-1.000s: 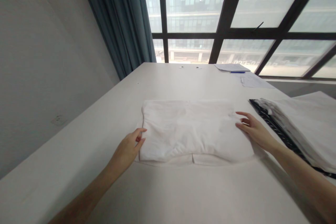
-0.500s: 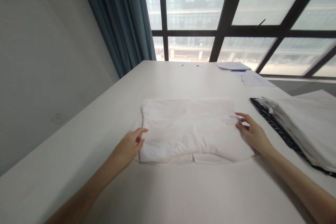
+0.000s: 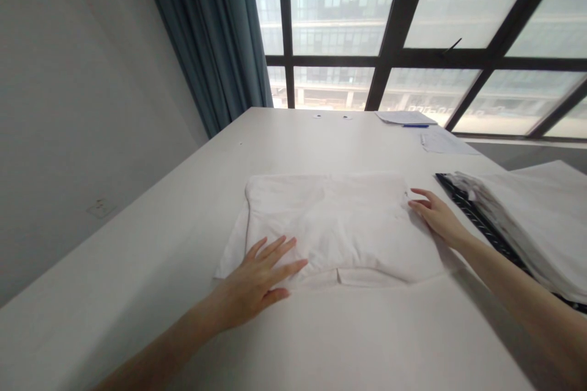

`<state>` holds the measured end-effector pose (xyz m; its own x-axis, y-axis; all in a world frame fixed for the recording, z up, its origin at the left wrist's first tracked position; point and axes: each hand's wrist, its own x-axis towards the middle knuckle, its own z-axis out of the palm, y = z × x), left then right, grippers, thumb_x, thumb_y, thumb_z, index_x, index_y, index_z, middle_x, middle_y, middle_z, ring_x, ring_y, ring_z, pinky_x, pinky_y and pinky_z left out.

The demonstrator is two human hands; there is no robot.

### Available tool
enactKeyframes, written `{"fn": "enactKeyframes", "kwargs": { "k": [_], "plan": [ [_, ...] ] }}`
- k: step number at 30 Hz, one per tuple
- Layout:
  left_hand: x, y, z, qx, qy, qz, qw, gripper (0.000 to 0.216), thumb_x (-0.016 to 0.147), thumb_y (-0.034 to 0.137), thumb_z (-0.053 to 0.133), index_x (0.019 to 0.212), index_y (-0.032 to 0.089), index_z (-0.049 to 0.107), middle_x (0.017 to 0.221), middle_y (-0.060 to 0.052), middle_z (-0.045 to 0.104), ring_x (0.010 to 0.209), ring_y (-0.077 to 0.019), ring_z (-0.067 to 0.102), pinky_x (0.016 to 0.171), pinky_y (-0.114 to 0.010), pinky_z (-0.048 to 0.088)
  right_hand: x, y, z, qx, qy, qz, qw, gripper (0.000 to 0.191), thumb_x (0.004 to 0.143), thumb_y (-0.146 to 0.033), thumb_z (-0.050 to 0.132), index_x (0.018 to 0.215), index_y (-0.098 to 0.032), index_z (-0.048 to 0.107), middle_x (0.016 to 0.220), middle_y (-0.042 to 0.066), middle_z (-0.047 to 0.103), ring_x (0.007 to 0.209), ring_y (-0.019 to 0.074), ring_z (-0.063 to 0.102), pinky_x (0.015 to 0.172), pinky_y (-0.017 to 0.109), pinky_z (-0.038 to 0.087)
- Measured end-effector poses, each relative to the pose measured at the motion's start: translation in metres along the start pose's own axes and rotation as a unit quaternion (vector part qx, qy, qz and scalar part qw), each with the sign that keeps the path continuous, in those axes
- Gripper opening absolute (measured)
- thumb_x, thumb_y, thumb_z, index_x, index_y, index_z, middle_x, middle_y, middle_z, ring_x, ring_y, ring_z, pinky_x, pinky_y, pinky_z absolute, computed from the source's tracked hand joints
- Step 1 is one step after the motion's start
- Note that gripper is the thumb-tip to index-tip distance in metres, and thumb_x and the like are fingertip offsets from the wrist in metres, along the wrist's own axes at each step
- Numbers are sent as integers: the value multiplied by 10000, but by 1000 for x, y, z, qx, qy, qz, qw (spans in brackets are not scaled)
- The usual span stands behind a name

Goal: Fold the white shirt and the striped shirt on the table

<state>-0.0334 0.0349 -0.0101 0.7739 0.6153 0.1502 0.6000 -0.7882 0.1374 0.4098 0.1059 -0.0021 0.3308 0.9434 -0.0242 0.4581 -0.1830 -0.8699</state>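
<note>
Compared with a second ago, the left hand is no longer touching the left edge of the white cloth but is spreading over its near-left corner, at seven to eight o'clock with the window at twelve. The right hand is sitting slightly nearer twelve, and more of the under layer is showing at eight to nine o'clock.

From where I'm standing, the cloth is lying in the middle of the white table, already doubled into a broad, layered oblong. The far edge is running fairly straight; the near one is bowing at six o'clock, creases are gathering there, and that under layer is jutting out. I'd judge the folding to be partly done, with straightening and smoothing remaining. A pile of white fabric is resting at three o'clock, well apart.

The left forearm is reaching in from seven o'clock, palm down, fingers fanned, grasping nothing. The right forearm is slanting in from four o'clock, its fingertips meeting the cloth's edge at three; whether they're pinching it I can't tell.
</note>
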Motion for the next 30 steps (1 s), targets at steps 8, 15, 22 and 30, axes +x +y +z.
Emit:
{"fn": "enactKeyframes", "kwargs": {
  "k": [8,15,22,30],
  "plan": [
    [-2,-3,-1,-11,-55,-9,998,573,981,276,485,1487,435,269,1603,-43,206,1466,-276,195,1146,-548,229,36,-10,13,70,18,23,997,612,650,-321,709,1232,-188,575,912,66,650,716,180,602,595,279,494],
    [-1,-5,-3,-25,-89,-9,996,583,988,263,468,1493,444,240,1616,-36,146,1475,-286,154,1155,-566,191,53,0,17,-23,43,-96,994,639,664,-240,585,1300,-184,549,1071,98,666,805,200,625,684,311,503],
    [-3,-5,-3,-33,-97,-8,995,532,1001,411,414,1495,462,222,1624,-11,96,1477,-309,131,1161,-575,156,57,10,14,-231,102,-159,954,503,765,-276,530,1244,-133,578,1141,188,645,873,282,661,820,450,524],
    [-1,-2,-1,-18,-73,-8,997,537,988,355,463,1476,472,274,1620,-15,124,1461,-332,190,1143,-586,187,-46,-21,41,-315,-101,-392,858,462,944,-418,442,1357,-219,502,1450,130,471,1350,303,410,1081,505,365]
  ]
}}
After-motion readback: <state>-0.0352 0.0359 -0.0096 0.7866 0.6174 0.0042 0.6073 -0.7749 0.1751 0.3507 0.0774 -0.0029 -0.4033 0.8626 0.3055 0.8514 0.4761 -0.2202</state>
